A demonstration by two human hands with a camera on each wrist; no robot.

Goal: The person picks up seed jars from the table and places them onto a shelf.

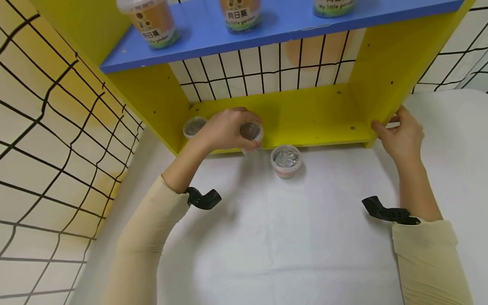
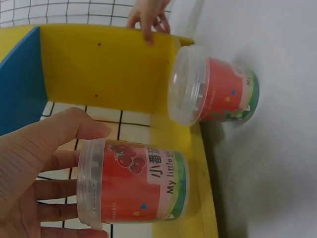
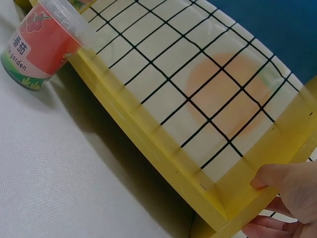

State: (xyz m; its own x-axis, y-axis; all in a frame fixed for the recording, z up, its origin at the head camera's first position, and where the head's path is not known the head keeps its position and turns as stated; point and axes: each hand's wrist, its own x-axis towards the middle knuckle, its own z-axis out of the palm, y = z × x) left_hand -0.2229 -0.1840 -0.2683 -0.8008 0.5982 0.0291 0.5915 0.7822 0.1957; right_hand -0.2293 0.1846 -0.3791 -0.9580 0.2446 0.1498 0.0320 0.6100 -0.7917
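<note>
In the head view my left hand (image 1: 226, 127) grips a clear-lidded plastic cup (image 1: 252, 134) by its rim, over the front edge of the lower yellow board. The left wrist view shows this cup (image 2: 141, 183) tipped on its side, its red label printed with tomatoes. A matching red cup (image 1: 286, 161) stands on the white cloth just in front of the shelf. Another lidded cup (image 1: 194, 126) sits at the left end of the lower board, partly behind my left wrist. My right hand (image 1: 405, 133) holds the front edge of the shelf's right side panel (image 3: 297, 144), thumb on the inner face.
Above is a blue shelf board (image 1: 267, 31) carrying three orange-labelled cups, one being the left cup (image 1: 154, 23). Black wire grid (image 1: 72, 148) runs along the left side and behind the shelf. White cloth (image 1: 289, 237) covers the surface in front.
</note>
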